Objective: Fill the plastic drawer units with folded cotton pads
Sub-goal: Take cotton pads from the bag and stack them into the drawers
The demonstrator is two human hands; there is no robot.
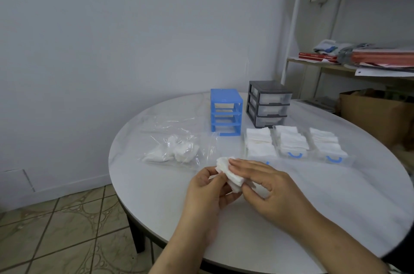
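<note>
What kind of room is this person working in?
Probably a plain room in a home or small office, not a factory. A round white table stands on a tiled floor against a bare wall, and an open shelf in the corner holds books, papers and folded cloth.

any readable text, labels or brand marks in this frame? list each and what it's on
None can be read.
Red books on the metal shelf: pale marks on the spines, too blurred to read.
Stacked red and white papers: print not legible.
Blue plastic drawer frame, grey plastic drawer unit, clear plastic bag of cotton pads: no visible label.
</note>
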